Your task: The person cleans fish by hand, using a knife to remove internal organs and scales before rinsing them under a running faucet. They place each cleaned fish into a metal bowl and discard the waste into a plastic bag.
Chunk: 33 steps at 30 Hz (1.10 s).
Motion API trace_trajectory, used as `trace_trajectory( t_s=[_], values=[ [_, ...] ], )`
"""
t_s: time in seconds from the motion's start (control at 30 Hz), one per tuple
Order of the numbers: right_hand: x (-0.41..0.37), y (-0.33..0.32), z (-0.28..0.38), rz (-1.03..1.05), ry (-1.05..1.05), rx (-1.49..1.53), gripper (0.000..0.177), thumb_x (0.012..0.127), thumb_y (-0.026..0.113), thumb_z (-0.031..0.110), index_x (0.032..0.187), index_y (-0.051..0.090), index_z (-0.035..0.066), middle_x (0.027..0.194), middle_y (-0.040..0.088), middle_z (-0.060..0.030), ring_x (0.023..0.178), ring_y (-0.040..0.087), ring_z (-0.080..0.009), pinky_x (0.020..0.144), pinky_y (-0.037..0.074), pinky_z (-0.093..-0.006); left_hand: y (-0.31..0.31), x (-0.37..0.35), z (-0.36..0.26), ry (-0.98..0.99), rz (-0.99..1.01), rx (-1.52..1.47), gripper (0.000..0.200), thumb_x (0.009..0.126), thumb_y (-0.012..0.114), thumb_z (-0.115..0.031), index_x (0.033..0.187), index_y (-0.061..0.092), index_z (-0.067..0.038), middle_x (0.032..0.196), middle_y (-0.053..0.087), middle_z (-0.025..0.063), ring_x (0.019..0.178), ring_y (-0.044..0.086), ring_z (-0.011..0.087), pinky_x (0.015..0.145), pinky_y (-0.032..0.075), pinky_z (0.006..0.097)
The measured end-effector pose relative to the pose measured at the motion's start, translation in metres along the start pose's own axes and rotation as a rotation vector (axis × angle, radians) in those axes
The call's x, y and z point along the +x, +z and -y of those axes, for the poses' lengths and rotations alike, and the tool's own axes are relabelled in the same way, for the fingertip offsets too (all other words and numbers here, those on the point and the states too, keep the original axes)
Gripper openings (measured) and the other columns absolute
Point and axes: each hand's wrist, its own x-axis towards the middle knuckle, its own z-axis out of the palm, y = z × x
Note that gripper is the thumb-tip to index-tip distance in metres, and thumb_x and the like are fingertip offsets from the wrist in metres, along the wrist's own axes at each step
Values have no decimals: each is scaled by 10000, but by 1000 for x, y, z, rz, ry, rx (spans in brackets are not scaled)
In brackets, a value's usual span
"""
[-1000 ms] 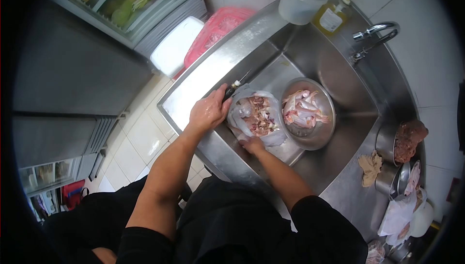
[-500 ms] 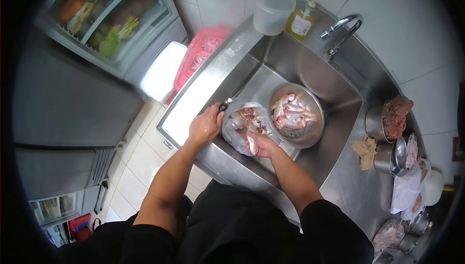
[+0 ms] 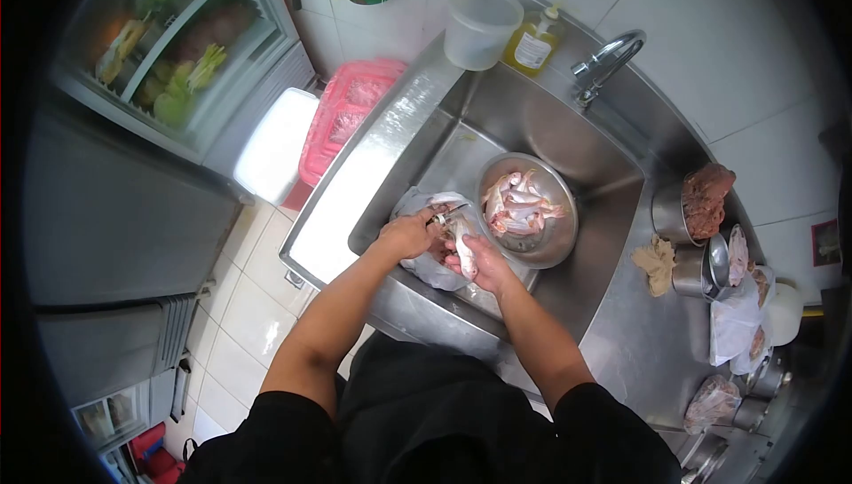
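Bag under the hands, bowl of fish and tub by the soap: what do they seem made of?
Bag: probably thin plastic, cloudy and crinkled.
Bowl: metal, likely stainless steel; smooth grey with a bright rim.
Tub: plastic by its milky, see-through sides; clear glass looks unlikely.

We see bright light glaring off the near-left steel edge of the sink [image 3: 330, 231] and the white lid [image 3: 277, 145], softer shine inside the basin, slight haze over the fridge glass [image 3: 169, 40], and curved lens distortion fading into black corners.
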Motion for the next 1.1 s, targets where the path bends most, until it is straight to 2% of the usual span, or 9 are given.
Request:
trace_trajectory(
  t_s=[0.07, 0.17, 0.3, 0.5, 0.57, 0.67, 0.83, 0.93, 1.1],
  values=[
    [-1, -2, -2, -3, -16, -14, 413, 963, 514, 185, 1350, 404, 88, 1070, 667, -124, 739, 681, -219, 565, 546, -303, 0, 1, -7, -18, 13, 32, 481, 967, 468, -397, 1400, 435, -192, 1174, 635, 226, 1117, 599, 396, 979, 448, 477],
    [-1, -7, -1, 25, -32, -32, 480, 965, 519, 198, 1419, 377, 132, 989, 664, -107, 661, 658, -197, 526, 526, -288, 0, 6, -9, -76, 50, 46, 458, 967, 478, -372, 1372, 466, -157, 1297, 575, 216, 1203, 554, 376, 1013, 434, 467],
    [0, -6, 0, -36, -10, -42, 496, 973, 510, 179, 1448, 369, 191, 917, 642, -79, 606, 615, -171, 497, 502, -284, -3, -1, -11, 32, 14, 101, 446, 970, 483, -364, 1372, 471, -173, 1287, 582, 197, 1174, 573, 365, 984, 455, 460],
    [7, -3, -13, -76, 20, -95, 447, 995, 529, 211, 1424, 409, 171, 879, 611, -75, 582, 559, -151, 482, 479, -281, 19, 6, 5, 160, 44, 273, 470, 959, 507, -389, 1390, 462, -207, 1307, 552, 192, 1132, 595, 351, 951, 475, 449],
    [7, -1, -17, -82, -6, -69, 427, 998, 535, 240, 1400, 424, 150, 874, 604, -83, 586, 558, -152, 484, 481, -286, 16, -2, -4, 87, 65, 279, 467, 957, 513, -386, 1391, 464, -221, 1313, 548, 188, 1141, 593, 339, 953, 473, 445],
    [7, 5, -8, -71, -17, -53, 401, 997, 546, 256, 1360, 445, 117, 874, 598, -90, 588, 553, -153, 494, 486, -288, 16, 16, 3, -10, -22, 65, 464, 954, 527, -369, 1392, 461, -232, 1328, 531, 206, 1150, 584, 353, 957, 469, 446],
    [11, 4, 7, -171, -1, -55, 401, 1000, 548, 279, 1339, 443, 95, 900, 592, -90, 591, 545, -154, 524, 503, -300, 24, 3, -6, 109, 39, 145, 446, 952, 536, -351, 1373, 457, -227, 1317, 539, 199, 1170, 566, 386, 967, 461, 481],
    [4, 12, 9, -137, -40, -52, 287, 978, 585, 350, 1146, 501, 133, 778, 579, -36, 549, 540, -143, 453, 456, -272, 20, 16, 1, 52, -4, 54, 437, 952, 533, -351, 1361, 454, -219, 1327, 531, 190, 1180, 559, 393, 973, 456, 496],
    [7, 1, 14, -68, 27, -6, 246, 985, 562, 375, 1115, 518, 171, 781, 574, -29, 542, 516, -126, 452, 445, -252, 29, 10, 0, 163, 38, 122, 456, 951, 542, -328, 1383, 441, -225, 1336, 519, 199, 1201, 539, 385, 981, 449, 485]
  ],
)
